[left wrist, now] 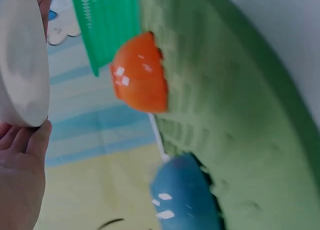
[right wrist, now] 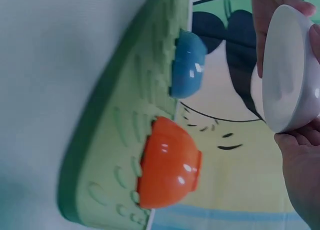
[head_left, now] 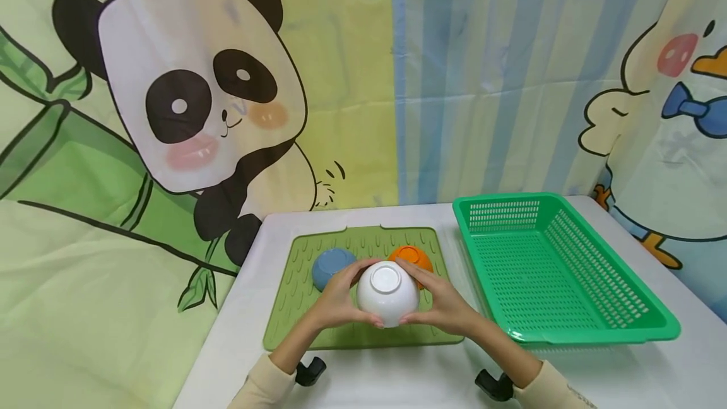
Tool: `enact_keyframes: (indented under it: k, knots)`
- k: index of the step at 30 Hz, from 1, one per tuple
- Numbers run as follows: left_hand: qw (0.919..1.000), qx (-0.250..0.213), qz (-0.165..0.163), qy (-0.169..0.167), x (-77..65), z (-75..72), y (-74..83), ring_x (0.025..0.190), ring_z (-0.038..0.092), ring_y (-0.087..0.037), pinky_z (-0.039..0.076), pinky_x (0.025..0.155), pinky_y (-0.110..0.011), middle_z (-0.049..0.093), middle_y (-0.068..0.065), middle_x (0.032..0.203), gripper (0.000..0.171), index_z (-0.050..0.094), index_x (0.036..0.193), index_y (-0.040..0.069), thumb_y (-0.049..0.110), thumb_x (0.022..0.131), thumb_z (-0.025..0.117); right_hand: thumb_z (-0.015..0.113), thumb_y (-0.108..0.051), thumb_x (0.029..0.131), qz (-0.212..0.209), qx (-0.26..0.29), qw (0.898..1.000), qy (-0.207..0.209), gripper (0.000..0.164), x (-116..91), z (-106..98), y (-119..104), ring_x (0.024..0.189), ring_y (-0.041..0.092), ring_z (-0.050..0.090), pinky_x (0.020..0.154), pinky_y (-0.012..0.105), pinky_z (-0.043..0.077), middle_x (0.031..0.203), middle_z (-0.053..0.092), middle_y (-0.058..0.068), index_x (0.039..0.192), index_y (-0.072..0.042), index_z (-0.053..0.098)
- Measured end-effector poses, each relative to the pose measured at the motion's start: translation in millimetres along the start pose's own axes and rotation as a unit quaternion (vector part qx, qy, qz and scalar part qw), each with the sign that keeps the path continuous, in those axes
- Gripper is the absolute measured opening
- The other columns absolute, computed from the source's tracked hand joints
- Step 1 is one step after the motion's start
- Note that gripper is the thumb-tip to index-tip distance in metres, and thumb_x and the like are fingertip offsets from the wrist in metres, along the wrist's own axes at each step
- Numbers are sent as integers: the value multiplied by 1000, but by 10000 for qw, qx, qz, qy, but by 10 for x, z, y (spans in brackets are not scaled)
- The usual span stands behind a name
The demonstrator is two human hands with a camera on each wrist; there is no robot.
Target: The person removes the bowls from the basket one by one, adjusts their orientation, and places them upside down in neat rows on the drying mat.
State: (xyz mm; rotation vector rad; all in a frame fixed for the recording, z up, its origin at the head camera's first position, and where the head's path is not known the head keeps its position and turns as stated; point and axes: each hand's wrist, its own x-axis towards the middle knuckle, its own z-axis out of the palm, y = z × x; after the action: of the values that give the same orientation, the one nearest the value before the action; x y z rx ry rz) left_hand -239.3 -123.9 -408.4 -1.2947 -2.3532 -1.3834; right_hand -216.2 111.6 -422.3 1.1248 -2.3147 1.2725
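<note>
A white bowl [head_left: 387, 298] is held upside down, its foot ring facing up, above a green drying mat [head_left: 363, 336]. My left hand [head_left: 339, 298] grips its left side and my right hand [head_left: 445, 302] its right side, with the thumbs on the near side. In both wrist views the bowl is raised off the mat. Behind it a blue bowl [head_left: 331, 265] and an orange bowl [head_left: 410, 256] rest upside down on the mat, the orange one partly hidden by the white bowl and my right hand.
To the right of the mat stands a green plastic basket [head_left: 568, 336] with perforated walls and nothing inside. Mat and basket sit on a white table [head_left: 409, 377]. A curtain [head_left: 352, 81] printed with a panda and a duck hangs behind.
</note>
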Motion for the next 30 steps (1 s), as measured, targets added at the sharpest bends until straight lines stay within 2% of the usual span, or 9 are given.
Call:
enact_keyframes:
  k: [4, 6, 10, 14, 18, 21, 30]
  knots:
    - [9990, 86, -406, -153, -118, -24, -127, 115, 51, -28, 43, 96, -41, 50, -16, 126, 97, 38, 130, -8, 14, 52, 91, 79, -37, 68, 188, 91, 9994, -273, 92, -13, 224, 316, 117, 26, 49, 89, 41, 48, 139, 43, 10, 143, -7, 34]
    - [9978, 128, -621, -200, -186, -59, -171, 115, 50, -29, 43, 96, -40, 49, -15, 126, 97, 38, 130, -7, 15, 52, 91, 79, -38, 68, 342, 119, 9984, -425, 91, 16, 307, 338, 119, 24, 48, 91, 43, 46, 138, 44, 8, 142, -8, 35]
    - [9964, 99, -813, -222, -329, -106, -284, 115, 50, -30, 42, 96, -41, 48, -15, 127, 98, 37, 129, -7, 15, 51, 92, 78, -44, 67, 487, 63, 9962, -724, 92, 81, 467, 370, 120, 21, 47, 94, 42, 44, 137, 45, 5, 141, -7, 36]
    - [9947, 96, -982, -305, -421, -59, -487, 116, 49, -26, 41, 97, -40, 47, -11, 129, 99, 36, 130, -3, 22, 51, 92, 78, -45, 67, 615, -84, 9942, -880, 93, 82, 552, 405, 119, 21, 48, 93, 42, 45, 136, 47, 6, 141, -6, 36]
    - [9914, 331, -1176, -468, -448, 38, -741, 117, 48, -16, 41, 98, -33, 45, -1, 130, 102, 35, 132, 6, 39, 51, 89, 78, -45, 67, 742, -206, 9927, -930, 94, 40, 567, 462, 118, 22, 48, 93, 42, 44, 135, 47, 7, 140, -4, 36]
    - [9902, 454, -1211, -518, -441, 90, -856, 116, 48, -14, 42, 97, -33, 46, 0, 129, 104, 35, 132, 9, 48, 50, 87, 78, -43, 67, 822, -164, 9915, -991, 94, 25, 560, 504, 119, 22, 47, 95, 42, 43, 135, 46, 8, 140, -2, 35]
    - [9864, 816, -1222, -737, -415, 171, -915, 111, 49, -15, 45, 91, -37, 48, -2, 125, 110, 33, 133, 3, 57, 51, 83, 80, -37, 67, 1110, -147, 9860, -1239, 92, -11, 566, 580, 118, 20, 47, 95, 40, 43, 133, 45, 7, 139, -3, 34]
